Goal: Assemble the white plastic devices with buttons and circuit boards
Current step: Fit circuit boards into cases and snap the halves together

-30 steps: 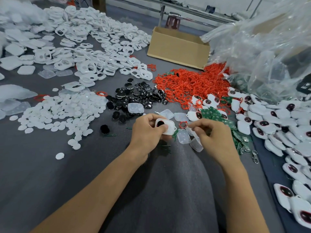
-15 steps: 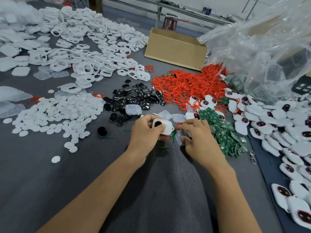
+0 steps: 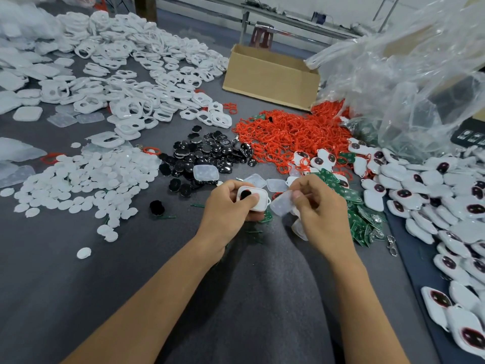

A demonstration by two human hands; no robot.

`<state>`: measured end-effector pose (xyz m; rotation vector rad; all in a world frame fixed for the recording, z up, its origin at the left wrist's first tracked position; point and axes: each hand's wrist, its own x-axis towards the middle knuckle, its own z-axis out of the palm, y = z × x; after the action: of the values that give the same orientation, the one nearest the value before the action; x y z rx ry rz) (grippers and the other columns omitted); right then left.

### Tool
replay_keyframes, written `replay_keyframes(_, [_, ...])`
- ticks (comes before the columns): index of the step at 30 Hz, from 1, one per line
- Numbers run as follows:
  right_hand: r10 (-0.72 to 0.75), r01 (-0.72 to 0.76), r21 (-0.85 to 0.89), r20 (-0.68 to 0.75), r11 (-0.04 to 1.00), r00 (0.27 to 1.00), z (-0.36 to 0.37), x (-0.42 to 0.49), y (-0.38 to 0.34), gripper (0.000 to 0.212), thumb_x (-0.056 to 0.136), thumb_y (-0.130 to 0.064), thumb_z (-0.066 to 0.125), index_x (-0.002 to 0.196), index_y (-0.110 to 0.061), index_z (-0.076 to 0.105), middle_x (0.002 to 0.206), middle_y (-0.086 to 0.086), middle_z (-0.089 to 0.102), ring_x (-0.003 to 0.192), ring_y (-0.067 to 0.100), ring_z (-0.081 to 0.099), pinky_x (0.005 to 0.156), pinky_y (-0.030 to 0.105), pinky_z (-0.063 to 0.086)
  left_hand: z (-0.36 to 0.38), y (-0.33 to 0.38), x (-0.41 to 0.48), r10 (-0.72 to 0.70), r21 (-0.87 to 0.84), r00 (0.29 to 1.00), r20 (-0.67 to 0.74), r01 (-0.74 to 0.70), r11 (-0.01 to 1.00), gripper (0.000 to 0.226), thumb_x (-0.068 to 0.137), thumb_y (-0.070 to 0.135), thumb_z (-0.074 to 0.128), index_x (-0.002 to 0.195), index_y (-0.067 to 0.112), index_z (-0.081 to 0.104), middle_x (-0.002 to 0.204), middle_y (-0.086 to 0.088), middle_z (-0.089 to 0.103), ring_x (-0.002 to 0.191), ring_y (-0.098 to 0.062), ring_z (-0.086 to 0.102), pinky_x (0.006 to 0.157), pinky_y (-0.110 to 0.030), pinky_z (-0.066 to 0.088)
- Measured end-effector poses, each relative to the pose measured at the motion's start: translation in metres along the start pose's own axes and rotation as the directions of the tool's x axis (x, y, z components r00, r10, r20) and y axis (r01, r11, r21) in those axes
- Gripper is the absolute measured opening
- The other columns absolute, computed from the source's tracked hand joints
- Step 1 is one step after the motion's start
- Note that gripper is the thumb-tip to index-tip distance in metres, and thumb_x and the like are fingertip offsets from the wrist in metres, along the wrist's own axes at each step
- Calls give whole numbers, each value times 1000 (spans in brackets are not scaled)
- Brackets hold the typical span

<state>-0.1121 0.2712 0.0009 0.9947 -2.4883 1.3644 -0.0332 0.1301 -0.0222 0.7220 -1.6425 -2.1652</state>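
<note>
Head view, and the open room is all up front: bare grey desk (image 3: 78, 298) runs from the near edge up between the two forearms and out to the lower left. Everywhere else is crowded. White frames (image 3: 131, 74) fill the far left, white discs (image 3: 86, 179) spread below them, and black buttons (image 3: 210, 153) sit dead centre, just beyond the hands. Behind those comes a tangle of red rings (image 3: 291, 132), with a cardboard box (image 3: 270, 77) at the far edge and a big clear plastic bag (image 3: 406, 74) looming over the right corner. Down the right side a heap of finished white devices (image 3: 433, 195) runs right out of frame, lying on a darker strip beside the grey.

Now the hands, close together in the middle. The left hand (image 3: 228, 206) is curled round a white case (image 3: 253, 197), thumb laid across its top, a black button showing in the opening (nice firm grip). The right hand (image 3: 322, 214) pinches a clear cover (image 3: 282, 206) between thumb and fingertips, its edge just beside the case's right end. Green circuit boards (image 3: 359, 214) are piled right by that hand, partly beneath it.
</note>
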Motion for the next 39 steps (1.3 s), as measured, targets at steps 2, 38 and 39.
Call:
replay_keyframes(2, [35, -33, 92, -18, 995, 999, -1, 1, 0, 37, 91, 1, 50, 78, -32, 57, 71, -16, 59, 54, 6, 45, 53, 19, 42, -1, 0, 0, -13, 6, 1000, 20, 13, 1000, 20, 86, 2, 66, 104, 9, 62, 105, -11, 68, 79, -23, 73, 73, -32, 60])
replay_keyframes(38, [-13, 16, 247, -15, 969, 1000, 19, -4, -22, 27, 76, 5, 71, 88, -19, 71, 74, -23, 69, 73, -4, 65, 73, 9, 46, 3, 2, -12, 95, 102, 930, 355, -139, 985, 47, 76, -9, 73, 118, 5, 61, 111, -9, 71, 101, -19, 67, 85, -25, 56])
replay_keyframes(39, [-15, 20, 242, -23, 970, 1000, 19, -4, -21, 28, 75, 5, 71, 88, -20, 71, 74, -23, 68, 73, -4, 65, 73, 9, 45, 3, 3, -13, 96, 102, 931, 352, -141, 985, 47, 75, -9, 74, 118, 6, 62, 110, -8, 72, 101, -20, 67, 87, -26, 55])
